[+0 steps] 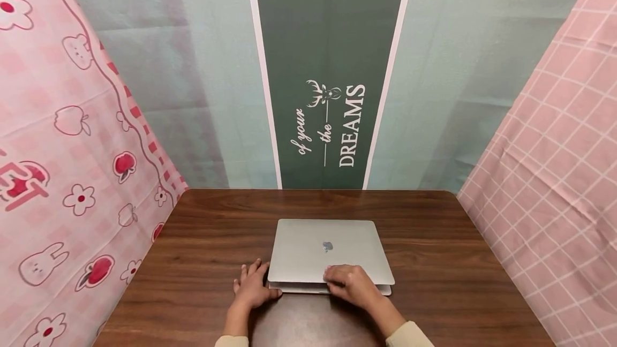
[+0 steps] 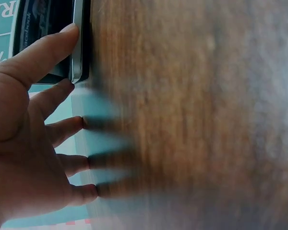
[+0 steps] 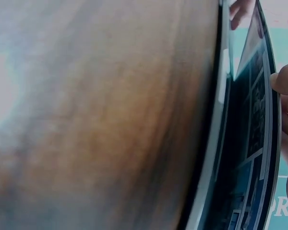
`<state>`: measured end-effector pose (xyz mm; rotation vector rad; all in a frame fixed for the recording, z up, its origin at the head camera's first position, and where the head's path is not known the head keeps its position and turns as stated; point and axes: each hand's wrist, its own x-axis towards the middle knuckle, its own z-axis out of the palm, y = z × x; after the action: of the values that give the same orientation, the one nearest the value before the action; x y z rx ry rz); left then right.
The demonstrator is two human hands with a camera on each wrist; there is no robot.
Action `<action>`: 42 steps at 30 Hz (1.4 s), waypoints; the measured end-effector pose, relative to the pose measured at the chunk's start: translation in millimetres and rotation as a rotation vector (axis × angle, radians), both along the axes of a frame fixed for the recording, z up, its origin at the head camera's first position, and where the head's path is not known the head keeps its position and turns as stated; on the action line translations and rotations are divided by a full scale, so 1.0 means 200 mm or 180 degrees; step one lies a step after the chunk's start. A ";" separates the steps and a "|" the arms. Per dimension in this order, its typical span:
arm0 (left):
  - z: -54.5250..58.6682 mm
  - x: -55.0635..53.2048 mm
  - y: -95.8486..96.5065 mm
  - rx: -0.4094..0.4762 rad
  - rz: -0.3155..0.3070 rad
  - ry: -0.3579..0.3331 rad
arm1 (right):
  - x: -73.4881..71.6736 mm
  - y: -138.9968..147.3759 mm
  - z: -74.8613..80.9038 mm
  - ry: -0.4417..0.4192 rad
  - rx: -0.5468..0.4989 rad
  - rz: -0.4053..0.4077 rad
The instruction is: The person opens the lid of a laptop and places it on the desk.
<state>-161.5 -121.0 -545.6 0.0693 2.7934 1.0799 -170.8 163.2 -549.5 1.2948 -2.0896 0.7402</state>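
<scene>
A silver laptop (image 1: 299,250) lies on the table, its lid raised only a little above the base (image 1: 306,288). My right hand (image 1: 355,286) pinches the lid's front edge right of the middle, the thumb at the inner side and the curled fingers over the outside. Through the narrow gap in the right wrist view, the lit screen (image 3: 259,115) shows. At the front left corner, my left hand (image 1: 251,287) has its fingers spread on the table. Its thumb (image 2: 48,52) rests on the edge of the base in the left wrist view.
The brown wooden table (image 1: 202,240) extends around the laptop. Behind it hangs a green curtain (image 1: 332,25) with white lettering. Pink printed cloth (image 1: 96,138) stands along the left side, and pink checked cloth (image 1: 554,165) along the right.
</scene>
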 end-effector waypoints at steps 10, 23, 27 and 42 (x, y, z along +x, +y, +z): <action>-0.01 -0.01 -0.01 -0.0205 -0.0068 0.0036 | -0.03 0.02 0.08 -0.0030 -0.0158 -0.0043; -0.02 -0.01 -0.02 -0.0170 -0.0055 0.0019 | -0.06 0.00 0.13 0.0552 -0.0048 -0.0121; -0.01 -0.01 -0.03 -0.0130 -0.0089 0.0003 | -0.06 0.00 0.15 0.0732 -0.0040 -0.0169; -0.01 -0.02 -0.01 -0.0288 0.0035 0.0052 | -0.12 0.00 0.24 0.0545 -0.0228 -0.0158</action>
<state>-164.7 -123.0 -547.1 0.0528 2.8560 0.9582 -194.1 162.7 -501.7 1.2188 -1.9343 0.6528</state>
